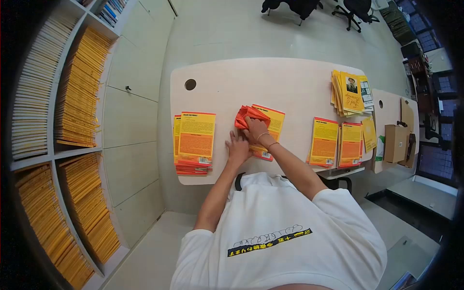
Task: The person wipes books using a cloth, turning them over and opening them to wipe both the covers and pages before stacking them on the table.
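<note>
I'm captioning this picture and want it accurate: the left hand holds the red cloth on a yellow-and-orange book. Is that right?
Not quite: it is the right hand, not the left, that holds the red cloth on a yellow-and-orange book, as the head view shows.

Even, moderately bright indoor light falls across the pale worktop [222, 77], with soft, faint shadows. The floor [208, 36] carries a mild sheen at upper centre. Fisheye distortion slants the bookshelf [52, 156] at left; black vignetting rounds the corners. Fine print on the booklets [197, 135] is unreadable.
</note>
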Available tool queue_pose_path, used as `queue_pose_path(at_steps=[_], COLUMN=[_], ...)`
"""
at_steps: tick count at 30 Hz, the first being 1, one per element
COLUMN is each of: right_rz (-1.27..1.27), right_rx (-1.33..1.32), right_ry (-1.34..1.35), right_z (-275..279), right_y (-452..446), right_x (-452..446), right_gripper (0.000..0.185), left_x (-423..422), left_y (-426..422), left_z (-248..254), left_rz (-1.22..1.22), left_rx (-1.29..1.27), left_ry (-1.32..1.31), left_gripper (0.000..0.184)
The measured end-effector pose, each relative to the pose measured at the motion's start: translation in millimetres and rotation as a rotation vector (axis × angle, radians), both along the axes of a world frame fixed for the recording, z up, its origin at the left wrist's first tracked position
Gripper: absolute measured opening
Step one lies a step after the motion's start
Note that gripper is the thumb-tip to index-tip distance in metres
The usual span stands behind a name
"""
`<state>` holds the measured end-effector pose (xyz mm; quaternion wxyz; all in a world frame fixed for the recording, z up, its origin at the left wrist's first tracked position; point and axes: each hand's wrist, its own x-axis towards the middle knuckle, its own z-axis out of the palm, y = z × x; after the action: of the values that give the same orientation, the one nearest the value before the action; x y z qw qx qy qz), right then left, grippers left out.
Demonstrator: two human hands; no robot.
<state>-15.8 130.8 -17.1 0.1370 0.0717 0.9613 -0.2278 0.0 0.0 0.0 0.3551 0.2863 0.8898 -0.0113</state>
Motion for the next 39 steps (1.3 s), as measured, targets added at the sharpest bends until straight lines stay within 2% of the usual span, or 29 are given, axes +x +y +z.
queue_pose_path(at_steps=[2,4,6,9,14,15,17,19,21,22,24,25,29,34,37,39], right_rz=[-0.004,-0.151,-0.283,-0.326,-0.364,-0.296,-0.135,-0.004,0.011,0.002,0.320,0.312,0.342,0.197,0.144,-0.059], right_rx=[-0.075,-0.014,-0.076,-0.036,0.164,0.193,0.240,0.141,0.031,0.036,0.071,0.077,-0.082,-0.048,-0.011,0.030], right_ry=[0.035,-0.130,-0.076,-0.059,0.159,0.234,0.273,0.272,0.270,0.268,0.294,0.289,0.275,0.177,0.090,0.122], right_z=[3.6,-5.2,-9.2,-20.1,-8.3,-9.9,-18.1,-20.4,-13.5,-9.1,-2.4,1.7,17.2,14.3,13.7,-6.2], right_y=[10.6,49.2,75.6,99.5,49.7,38.2,13.1,-9.4,-29.0,-32.4,-30.2,-24.7,-1.5,26.3,48.1,65.0], right_x=[4.2,-1.4,-21.0,-34.7,-30.8,-22.6,0.5,32.5,63.5,77.9,103.1,111.3,140.0,163.5,157.2,139.6], right_gripper=[0.032,0.033,0.033,0.032,0.032,0.034,0.038,0.041,0.043,0.043,0.042,0.042,0.039,0.036,0.035,0.032], left_x=[5.6,12.6,2.6,-2.9,-16.7,-21.3,-40.4,-58.7,-68.0,-75.3,-83.7,-79.2,-52.8,-21.6,-23.6,-24.4], left_y=[-4.9,2.5,0.0,-4.5,-16.1,-18.6,-27.6,-37.8,-50.2,-48.8,-39.8,-32.3,13.8,39.1,35.7,27.7], left_z=[-1.4,-6.4,-7.0,-5.1,-1.2,-0.2,3.9,5.0,-28.4,-26.4,-10.9,-4.1,17.2,8.8,4.9,2.8], left_rz=[0.017,0.033,0.020,-0.002,-0.032,-0.031,0.122,0.266,0.595,0.587,0.609,0.600,0.283,0.229,0.213,0.216], left_rx=[0.057,0.138,0.137,0.152,0.197,0.199,0.229,0.253,0.804,0.805,0.549,0.552,0.494,0.339,0.388,0.426], left_ry=[0.100,0.172,0.170,0.129,0.147,0.149,-0.057,-0.272,-0.419,-0.426,-0.243,-0.250,0.118,0.261,0.230,0.204], left_gripper=[0.097,0.092,0.091,0.088,0.072,0.072,0.062,0.052,0.040,0.040,0.044,0.044,0.053,0.062,0.064,0.067])
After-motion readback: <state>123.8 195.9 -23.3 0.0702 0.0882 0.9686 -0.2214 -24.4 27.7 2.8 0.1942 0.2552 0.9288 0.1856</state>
